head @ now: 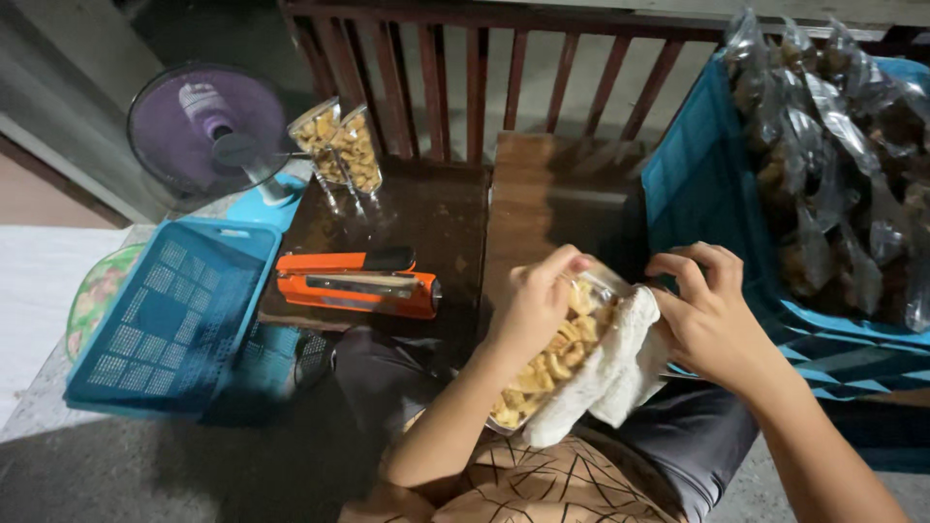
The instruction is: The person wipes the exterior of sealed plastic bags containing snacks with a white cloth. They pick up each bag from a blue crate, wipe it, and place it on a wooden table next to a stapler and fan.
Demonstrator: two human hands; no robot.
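Head view: snack bag, clear, filled with yellow crackers, held over the lap; left hand closed around its top; white cloth lying against its right side; right hand touching the cloth, fingers curled, grip on it unclear. Ahead on the dark table: orange sealer; two filled bags standing behind it; fan beside them; blue basket at left; blue crate of dark packed bags at right.
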